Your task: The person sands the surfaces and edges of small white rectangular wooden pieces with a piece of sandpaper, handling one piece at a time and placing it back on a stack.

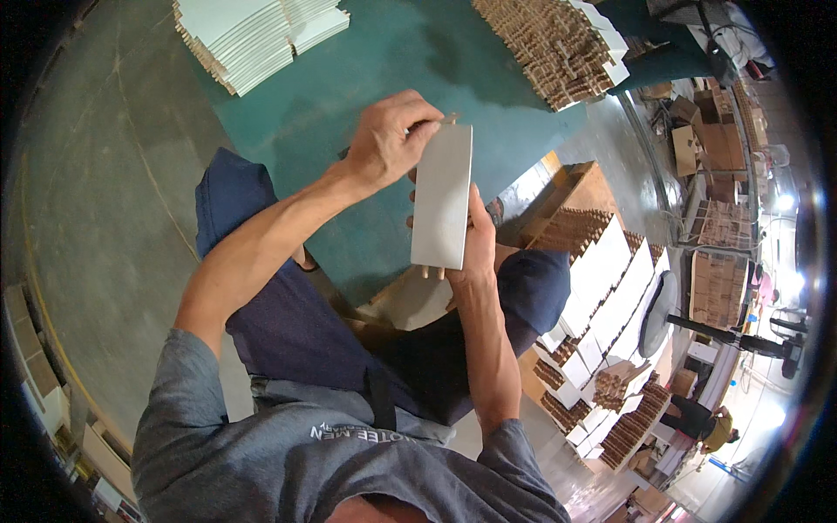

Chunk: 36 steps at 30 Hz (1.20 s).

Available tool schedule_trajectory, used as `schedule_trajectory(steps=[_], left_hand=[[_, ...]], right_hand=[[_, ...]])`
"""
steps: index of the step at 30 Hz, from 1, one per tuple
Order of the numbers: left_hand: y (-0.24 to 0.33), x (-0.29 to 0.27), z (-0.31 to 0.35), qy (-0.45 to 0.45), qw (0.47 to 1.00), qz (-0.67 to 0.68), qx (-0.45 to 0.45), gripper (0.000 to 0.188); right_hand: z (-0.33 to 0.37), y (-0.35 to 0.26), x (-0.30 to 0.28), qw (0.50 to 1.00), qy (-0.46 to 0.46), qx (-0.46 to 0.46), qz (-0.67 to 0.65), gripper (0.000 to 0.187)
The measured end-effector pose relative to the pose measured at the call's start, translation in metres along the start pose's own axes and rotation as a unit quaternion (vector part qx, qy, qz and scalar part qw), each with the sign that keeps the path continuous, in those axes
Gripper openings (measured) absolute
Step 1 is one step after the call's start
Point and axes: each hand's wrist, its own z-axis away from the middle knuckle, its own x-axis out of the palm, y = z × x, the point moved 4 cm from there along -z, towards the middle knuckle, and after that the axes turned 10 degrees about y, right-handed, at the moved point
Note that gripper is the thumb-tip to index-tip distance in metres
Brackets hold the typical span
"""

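A narrow white wooden panel [443, 196] stands lengthwise before me, over the green surface between my knees. My right hand [478, 240] grips it from behind, thumb along its right edge and fingertips showing at the left edge. Two short wooden dowels [432, 273] stick out of its near end. At the far end my left hand [397, 135] is closed in a pinch beside the panel's corner, where a peg tip shows next to the fingers. It appears to hold a dowel there, mostly hidden by the fingers.
A stack of white panels [253, 39] lies at the far left of the green surface [349, 78]. Another stack with brown dowelled ends [558, 52] lies far right. More panels are piled [602, 305] at my right, near a black fan [660, 314]. A person [697, 423] is farther off.
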Motion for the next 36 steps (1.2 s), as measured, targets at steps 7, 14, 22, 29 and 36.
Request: schedule_trajectory(steps=[7, 14, 22, 29, 36], left_hand=[[0.059, 0.036, 0.068, -0.16, 0.974, 0.051, 0.149, 0.008], [0.01, 0.015, 0.002, -0.041, 0.999, -0.003, 0.014, 0.007], [0.014, -0.001, 0.003, -0.015, 0.999, 0.029, -0.026, 0.008], [0.052, 0.039, 0.069, -0.165, 0.966, 0.052, 0.192, 0.01], [0.105, 0.017, 0.064, -0.133, 0.951, 0.206, 0.188, 0.018]], right_hand=[[-0.001, -0.014, 0.002, 0.995, 0.04, -0.019, -0.093, 0.05], [0.005, -0.005, -0.007, 0.992, -0.082, 0.008, -0.096, 0.053], [0.001, -0.015, 0.004, 0.996, 0.005, -0.014, -0.086, 0.049], [-0.009, -0.012, -0.01, 0.985, 0.061, 0.011, -0.163, 0.05], [-0.018, -0.034, -0.026, 0.98, -0.003, -0.036, -0.198, 0.054]])
